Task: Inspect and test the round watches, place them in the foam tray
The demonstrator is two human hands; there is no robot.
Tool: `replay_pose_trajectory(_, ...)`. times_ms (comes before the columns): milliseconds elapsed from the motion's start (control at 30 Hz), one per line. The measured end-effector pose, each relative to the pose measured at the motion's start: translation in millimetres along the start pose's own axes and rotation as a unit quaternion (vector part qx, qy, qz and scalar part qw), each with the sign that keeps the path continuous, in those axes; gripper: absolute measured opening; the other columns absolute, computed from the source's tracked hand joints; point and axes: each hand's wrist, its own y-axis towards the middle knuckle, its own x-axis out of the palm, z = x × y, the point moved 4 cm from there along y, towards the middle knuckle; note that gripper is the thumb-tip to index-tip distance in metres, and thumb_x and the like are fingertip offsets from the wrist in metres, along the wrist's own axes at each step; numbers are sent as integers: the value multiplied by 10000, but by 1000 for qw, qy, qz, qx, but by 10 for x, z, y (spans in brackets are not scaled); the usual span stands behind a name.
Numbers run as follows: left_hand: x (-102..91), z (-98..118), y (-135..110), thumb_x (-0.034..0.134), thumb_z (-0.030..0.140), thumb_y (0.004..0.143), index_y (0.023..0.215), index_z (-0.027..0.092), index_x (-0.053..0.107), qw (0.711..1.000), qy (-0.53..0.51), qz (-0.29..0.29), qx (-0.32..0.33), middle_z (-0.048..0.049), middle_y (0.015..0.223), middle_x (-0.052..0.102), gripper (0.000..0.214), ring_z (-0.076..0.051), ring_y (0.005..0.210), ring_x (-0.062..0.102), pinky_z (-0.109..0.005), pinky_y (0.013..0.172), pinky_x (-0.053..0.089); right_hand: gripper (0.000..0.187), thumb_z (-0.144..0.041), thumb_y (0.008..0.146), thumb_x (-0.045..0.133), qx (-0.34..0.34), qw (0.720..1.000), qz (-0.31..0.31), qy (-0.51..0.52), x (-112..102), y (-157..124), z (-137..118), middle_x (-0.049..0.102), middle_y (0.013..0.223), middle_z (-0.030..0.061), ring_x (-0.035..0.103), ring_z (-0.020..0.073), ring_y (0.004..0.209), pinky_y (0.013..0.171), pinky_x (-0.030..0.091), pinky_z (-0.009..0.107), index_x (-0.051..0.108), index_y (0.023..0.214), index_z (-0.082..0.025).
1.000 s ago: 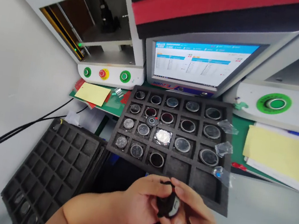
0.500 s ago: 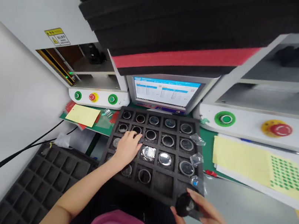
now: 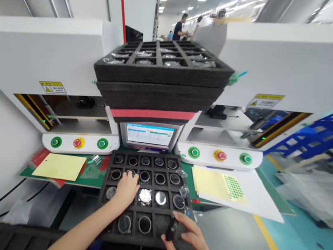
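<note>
A black foam tray (image 3: 105, 176) with round watch-like cases in its pockets lies in front of me. My left hand (image 3: 126, 189) reaches into the tray's middle rows, fingers curled down over a case; what it grips is hidden. My right hand (image 3: 195, 246) holds a small dark round part (image 3: 170, 233) in its fingertips at the tray's near right pockets. One case wrapped in shiny film (image 3: 145, 196) sits just right of my left hand.
A monitor (image 3: 149, 135) stands behind the tray under a stack of foam trays (image 3: 161, 78). Two white machines with green and red buttons (image 3: 79, 143) (image 3: 220, 155) flank it. Yellow sheets (image 3: 60, 166) (image 3: 217, 184) lie either side. People stand far behind.
The view has tilted up, showing the hall. My right hand has carried the dark part left to the tray's near right pockets. My left hand stays in the middle rows.
</note>
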Motion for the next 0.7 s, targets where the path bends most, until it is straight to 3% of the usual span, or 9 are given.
replay_pose_trajectory(100, -43, -101, -8, 629, 196, 851, 1222, 150, 634, 1000, -10, -21, 18, -146, 1243, 610, 374, -294, 1195, 559, -357, 1032, 411, 340, -22, 805, 650, -13, 1000, 4, -6, 63, -3, -52, 654, 1115, 132, 672, 206, 1047, 904, 563, 309, 483, 1049, -190)
replay_pose_trajectory(200, -109, -176, 12, 641, 113, 816, 1253, 170, 615, 998, -4, -42, 36, -114, 1271, 604, 442, -235, 1217, 569, -280, 1042, 392, 397, -18, 804, 655, 1, 1000, 9, 18, 125, -9, -49, 641, 1157, 146, 654, 203, 1087, 941, 533, 293, 473, 1109, -196)
replay_pose_trajectory(400, -225, -184, 237, 583, 81, 831, 1249, 123, 597, 995, 43, -65, 63, -152, 1198, 616, 420, -256, 1118, 651, -317, 957, 453, 403, -272, 849, 705, -40, 998, 55, -5, 153, 174, -4, 659, 1059, 102, 690, 192, 934, 809, 577, 270, 426, 1139, -256)
replay_pose_trajectory(500, -220, -177, 335, 538, 76, 858, 1280, 121, 575, 993, 53, -75, 72, -152, 1196, 605, 426, -251, 1115, 654, -317, 934, 464, 391, -399, 898, 642, -44, 996, 75, -17, 137, 229, 20, 651, 1038, 101, 686, 181, 912, 787, 578, 266, 384, 1158, -264)
replay_pose_trajectory(600, -193, -166, 352, 526, 77, 867, 1282, 121, 578, 993, 57, -68, 79, -148, 1174, 601, 420, -254, 1073, 670, -320, 914, 474, 329, -411, 931, 582, -25, 995, 96, -26, 136, 192, 15, 641, 1033, 108, 675, 182, 938, 806, 574, 276, 384, 1141, -254)
replay_pose_trajectory(700, -159, -148, 276, 509, 91, 881, 1308, 106, 566, 994, 53, -51, 77, -159, 1182, 598, 430, -262, 1087, 657, -332, 943, 464, 334, -310, 900, 625, -4, 995, 103, -14, 136, 122, -27, 646, 1046, 106, 672, 190, 964, 826, 573, 286, 401, 1139, -248)
